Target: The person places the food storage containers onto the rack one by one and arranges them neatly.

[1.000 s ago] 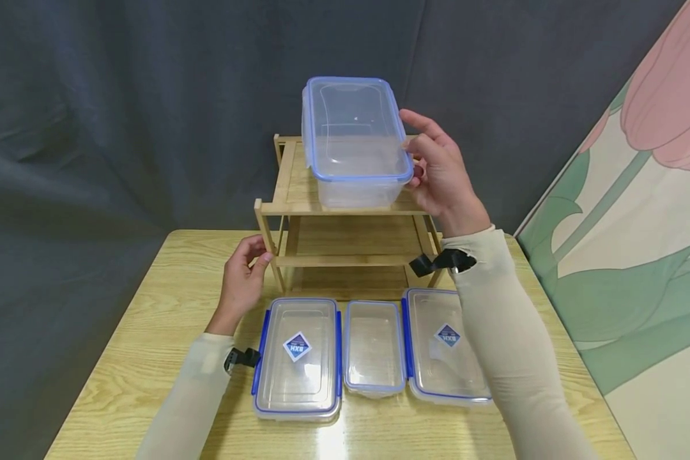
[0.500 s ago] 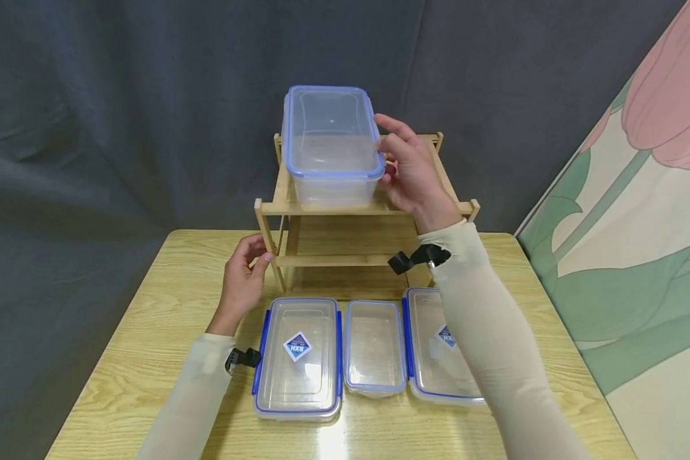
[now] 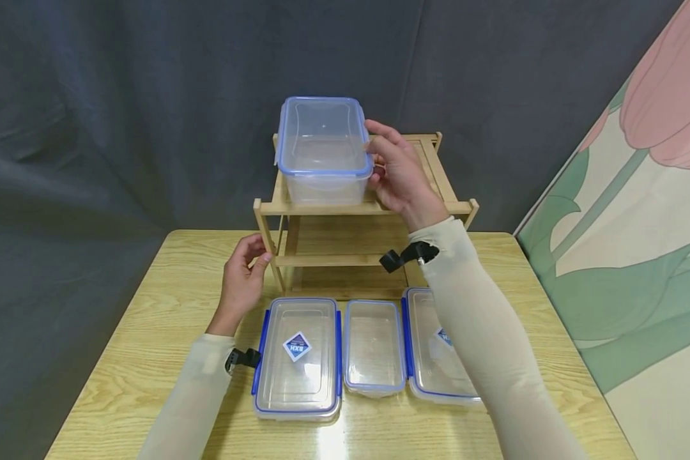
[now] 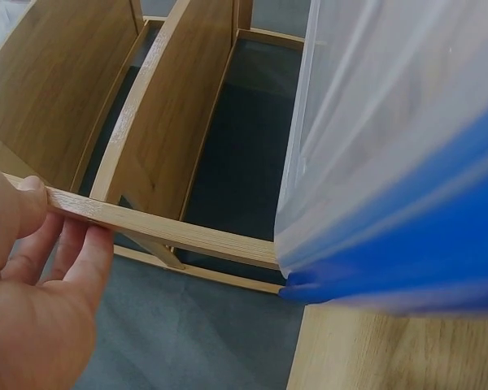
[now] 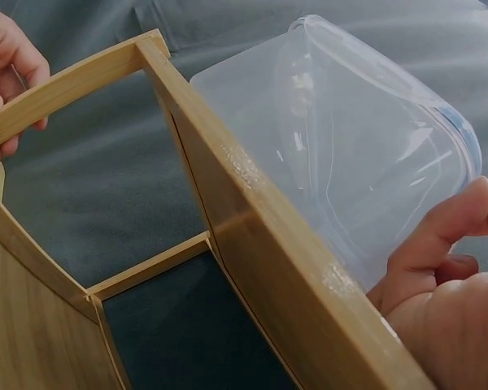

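Observation:
A clear food container [image 3: 322,140] with a blue-rimmed lid is at the left part of the top tier of a wooden shelf rack [image 3: 356,208]. My right hand [image 3: 399,172] holds it by its right side, thumb at the lid's rim. Whether the container's base touches the tier I cannot tell. In the right wrist view the container [image 5: 342,138] appears just beyond the tier's edge. My left hand [image 3: 244,281] grips the rack's left front leg. The left wrist view shows the thumb and fingers of that hand [image 4: 49,284] on either side of the leg [image 4: 163,227].
In front of the rack, three lidded containers lie on the wooden table [image 3: 132,358]: a labelled one [image 3: 296,383] at left, a smaller one [image 3: 374,345] in the middle, another labelled one [image 3: 437,377] at right, partly behind my right sleeve. A dark curtain [image 3: 149,115] hangs behind.
My right hand has carried the clear food container left and slightly down over the top tier. The left hand has stayed on the rack's leg.

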`<state>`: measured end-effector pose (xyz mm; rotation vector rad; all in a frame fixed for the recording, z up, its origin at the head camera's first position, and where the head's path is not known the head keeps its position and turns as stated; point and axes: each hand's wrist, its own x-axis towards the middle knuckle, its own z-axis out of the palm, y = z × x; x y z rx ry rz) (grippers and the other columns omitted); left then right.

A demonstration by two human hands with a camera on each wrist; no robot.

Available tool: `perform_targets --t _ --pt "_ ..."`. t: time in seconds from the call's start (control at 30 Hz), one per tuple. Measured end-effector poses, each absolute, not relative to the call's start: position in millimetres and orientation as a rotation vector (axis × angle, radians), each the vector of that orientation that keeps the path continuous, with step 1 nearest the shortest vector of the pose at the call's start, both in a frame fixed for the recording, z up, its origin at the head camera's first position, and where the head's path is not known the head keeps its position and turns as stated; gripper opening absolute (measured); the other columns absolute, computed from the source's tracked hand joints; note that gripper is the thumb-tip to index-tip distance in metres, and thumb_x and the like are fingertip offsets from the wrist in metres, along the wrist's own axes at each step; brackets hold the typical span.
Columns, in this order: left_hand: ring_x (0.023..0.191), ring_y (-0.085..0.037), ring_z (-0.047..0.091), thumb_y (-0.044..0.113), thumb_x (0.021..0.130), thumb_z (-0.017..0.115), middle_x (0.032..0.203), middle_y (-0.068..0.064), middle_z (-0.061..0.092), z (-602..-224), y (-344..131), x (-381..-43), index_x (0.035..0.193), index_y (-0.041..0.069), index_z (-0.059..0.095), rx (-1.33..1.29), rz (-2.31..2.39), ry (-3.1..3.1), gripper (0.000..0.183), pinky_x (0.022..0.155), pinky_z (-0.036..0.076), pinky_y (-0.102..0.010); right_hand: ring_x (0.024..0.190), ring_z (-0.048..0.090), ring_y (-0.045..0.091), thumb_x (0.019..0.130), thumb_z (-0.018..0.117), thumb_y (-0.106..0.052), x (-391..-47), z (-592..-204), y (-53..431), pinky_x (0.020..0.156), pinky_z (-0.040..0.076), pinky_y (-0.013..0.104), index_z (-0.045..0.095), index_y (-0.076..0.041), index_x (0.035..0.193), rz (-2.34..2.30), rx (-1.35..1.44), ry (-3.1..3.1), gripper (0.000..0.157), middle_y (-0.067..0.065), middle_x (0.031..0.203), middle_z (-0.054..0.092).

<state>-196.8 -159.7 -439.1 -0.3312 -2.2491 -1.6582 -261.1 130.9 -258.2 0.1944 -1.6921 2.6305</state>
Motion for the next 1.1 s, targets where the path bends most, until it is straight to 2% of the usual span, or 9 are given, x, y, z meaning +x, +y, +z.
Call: perform_targets --t 0.17,0.33,0.67,0.9,1.1 --pt "0.12 -0.028 0.068 0.007 0.108 0.058 0.126 -0.016 0.07 -438.7 -160.0 -196.3 0.142 0.006 0.058 -0.354 -1.611 -2.271 0.034 0.093 0.053 -0.012 0.053 0.048 0.006 0.096 0.056 0.0 -262.5 -259.0 131.2 0.042 0.041 0.01 0.061 -0.015 0.142 2.644 0.192 -1.697 0.049 0.005 0.101 0.056" --pt "0.121 -0.027 0.068 0.007 0.108 0.058 0.127 -0.015 0.071 -438.4 -161.1 -196.5 0.143 0.005 0.058 -0.367 -1.637 -2.257 0.035 0.095 0.054 -0.013 0.053 0.05 0.005 0.097 0.056 -0.001 -263.0 -258.9 131.2 0.043 0.043 0.01 0.061 -0.015 0.142 2.664 0.188 -1.705 0.048 0.005 0.098 0.058" --pt "0.124 -0.035 0.067 0.001 0.107 0.058 0.131 -0.022 0.069 -438.6 -161.7 -198.6 0.143 0.004 0.057 -0.379 -1.768 -2.194 0.037 0.096 0.054 -0.012 0.051 0.052 0.003 0.097 0.055 0.002 -264.9 -258.6 128.3 0.042 0.042 0.011 0.056 -0.012 0.147 2.7 0.173 -1.707 0.053 0.001 0.081 0.059" --pt "0.123 -0.038 0.066 0.001 0.106 0.059 0.129 -0.024 0.069 -439.3 -159.9 -201.2 0.141 0.001 0.057 -0.371 -1.808 -2.162 0.036 0.096 0.054 -0.013 0.052 0.052 0.003 0.097 0.055 0.001 -266.4 -259.0 129.7 0.043 0.042 0.011 0.055 -0.013 0.149 2.721 0.165 -1.724 0.054 0.002 0.083 0.059" --pt "0.123 -0.04 0.066 0.002 0.106 0.059 0.129 -0.025 0.069 -440.0 -158.6 -204.4 0.14 -0.004 0.056 -0.366 -1.805 -2.154 0.035 0.096 0.054 -0.012 0.049 0.051 0.004 0.098 0.054 0.002 -267.2 -259.0 130.5 0.043 0.041 0.012 0.051 -0.011 0.152 2.744 0.203 -1.714 0.055 0.001 0.076 0.06"
